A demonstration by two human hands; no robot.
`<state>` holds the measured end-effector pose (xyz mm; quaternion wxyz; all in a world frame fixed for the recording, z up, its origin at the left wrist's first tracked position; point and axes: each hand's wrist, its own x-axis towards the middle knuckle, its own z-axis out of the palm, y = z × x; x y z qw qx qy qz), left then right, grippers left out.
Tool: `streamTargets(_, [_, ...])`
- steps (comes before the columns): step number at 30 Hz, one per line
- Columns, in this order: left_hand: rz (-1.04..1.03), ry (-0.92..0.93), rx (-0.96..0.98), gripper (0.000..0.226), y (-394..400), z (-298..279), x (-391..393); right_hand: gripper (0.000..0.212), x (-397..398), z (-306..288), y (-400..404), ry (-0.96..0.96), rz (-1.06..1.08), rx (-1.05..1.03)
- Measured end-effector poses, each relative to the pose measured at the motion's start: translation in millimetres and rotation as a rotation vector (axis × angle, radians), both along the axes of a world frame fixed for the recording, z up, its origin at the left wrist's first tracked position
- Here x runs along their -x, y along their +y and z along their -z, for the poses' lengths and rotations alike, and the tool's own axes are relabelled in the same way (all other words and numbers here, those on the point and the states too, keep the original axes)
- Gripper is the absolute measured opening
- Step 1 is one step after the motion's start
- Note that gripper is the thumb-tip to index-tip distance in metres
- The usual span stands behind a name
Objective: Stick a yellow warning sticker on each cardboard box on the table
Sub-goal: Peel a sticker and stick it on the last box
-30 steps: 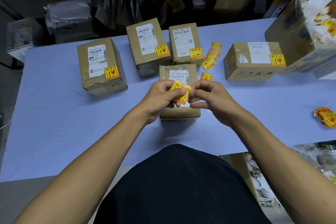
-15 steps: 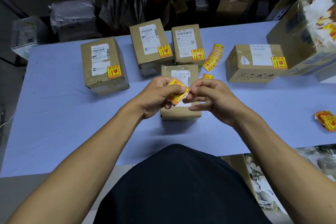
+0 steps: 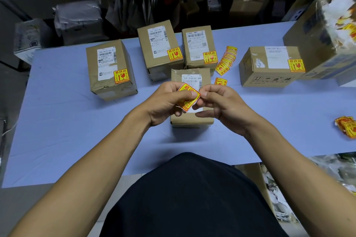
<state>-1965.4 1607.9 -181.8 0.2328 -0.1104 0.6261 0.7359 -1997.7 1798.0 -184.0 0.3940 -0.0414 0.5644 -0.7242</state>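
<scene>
change since earlier: both hands sit a little higher over the near box than a second ago, and the sticker is tipped more toward a diamond, with a white edge now showing at its lower right.
grip: left hand [image 3: 163,102] pinches the square yellow-and-red warning sticker [image 3: 187,96], thumb across its face; right hand [image 3: 217,102] has thumb and forefinger pressed together at the sticker's right corner, seemingly picking at the white backing.
task thing: sticker is held in the air directly above the small brown cardboard box with a white shipping label [image 3: 191,119], the only small box whose visible top shows no yellow sticker; not touching it.
step in hand: peeling the backing, by my reading. best done by keeping the left pinch firm while the right fingertips [image 3: 204,94] roll the backing off slowly, fingers off the glue, then laying it on bare cardboard just below the grip, clear of the barcode.
already labelled: four brown boxes beyond the grip, e.g. the left one [image 3: 110,69].
spares: loose stickers fanned [image 3: 226,59] beyond and right of the grip.
surface: pale blue table [image 3: 67,131], flat, smooth.
room: dim shelving with parcels behind.
</scene>
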Motion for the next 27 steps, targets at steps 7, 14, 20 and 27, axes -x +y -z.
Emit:
streamTargets(7, [-0.123, -0.015, -0.019, 0.029, 11.3, 2.8, -2.1, 0.027, -2.8, 6.4, -6.0, 0.035, 0.073, 0.011])
streamTargets(14, [-0.377, 0.118, 0.335, 0.034, 24.8, 7.1, -2.7, 0.022, -1.5, 5.0, -12.8, 0.126, 0.181, -0.121])
streamTargets(20, [-0.317, 0.334, 0.346, 0.011, 32.2, 5.8, -3.6, 0.021, -0.9, 6.6, -13.4, 0.28, 0.198, -0.206])
streamTargets(27, [-0.314, 0.333, 0.239, 0.011, 38.8, 6.4, -5.7, 0.022, 2.9, 12.5, -9.9, 0.406, 0.185, -0.286])
